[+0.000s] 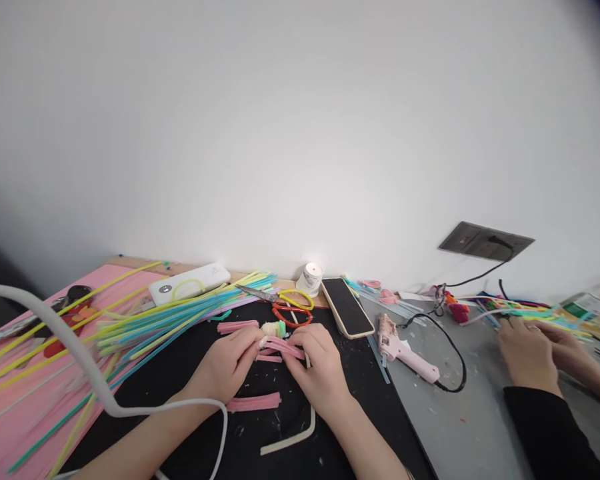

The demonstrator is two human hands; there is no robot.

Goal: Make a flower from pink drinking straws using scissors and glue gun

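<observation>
Between my two hands is a short bundle of pink pipe cleaners [283, 345]. My left hand [233, 357] pinches its left end, and the fingers of my right hand [317, 360] close on its right end. More cut pink pipe cleaners [254, 402] lie on the black mat [205, 433] below, with another pink bundle [237, 327] behind my left hand. Just beyond my fingertips sits a small pale yellow and green coil [274, 329]. A bent cream pipe cleaner [290, 443] runs out from under my right hand.
Scissors [295, 300] with yellow and red handles, a candle [310, 280] and a phone [347, 307] stand behind my hands. Long coloured pipe cleaners [180, 317] and a white power bank [190, 283] are left. Right are a pink glue gun [405, 353] and a co-worker's hands [530, 350]. A white cable [95, 373] crosses my left forearm.
</observation>
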